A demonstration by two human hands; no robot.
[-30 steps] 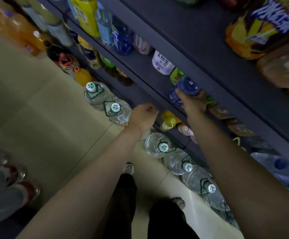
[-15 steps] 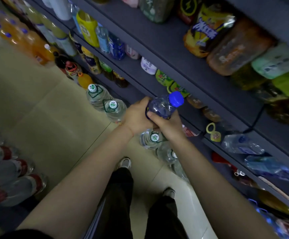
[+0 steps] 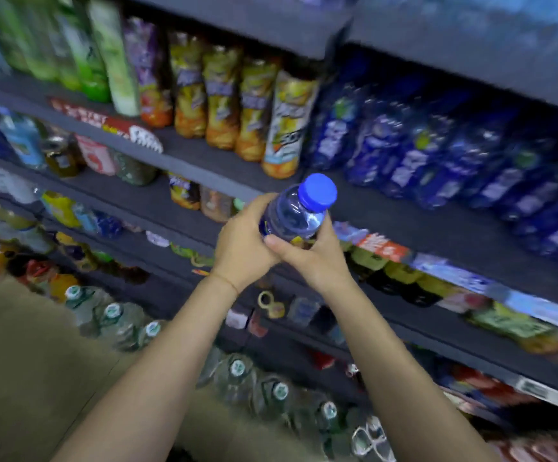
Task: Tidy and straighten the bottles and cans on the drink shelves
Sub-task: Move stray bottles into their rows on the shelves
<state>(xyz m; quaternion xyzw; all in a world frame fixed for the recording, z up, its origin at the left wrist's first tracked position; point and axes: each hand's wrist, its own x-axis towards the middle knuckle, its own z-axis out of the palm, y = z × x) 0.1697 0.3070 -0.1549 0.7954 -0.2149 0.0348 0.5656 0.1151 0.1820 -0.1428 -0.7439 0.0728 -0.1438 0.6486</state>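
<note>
- The dark shelves [image 3: 204, 168] fill the view, with a bare stretch of board beside the blue bottles [image 3: 437, 155].
- A tan floor [image 3: 21, 361] lies below, large water jugs [image 3: 237, 371] lining the shelf foot.
- The left hand [image 3: 241, 248] and right hand [image 3: 317, 258] both wrap fingers round the blue-capped bottle [image 3: 299, 211], held in front of the shelf edge.

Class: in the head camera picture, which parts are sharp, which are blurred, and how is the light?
Head view: the clear blue-capped plastic bottle and both hands, left and right, are fairly sharp; the dark shelves' drinks smear with motion blur; lighting is dim and bluish.
</note>
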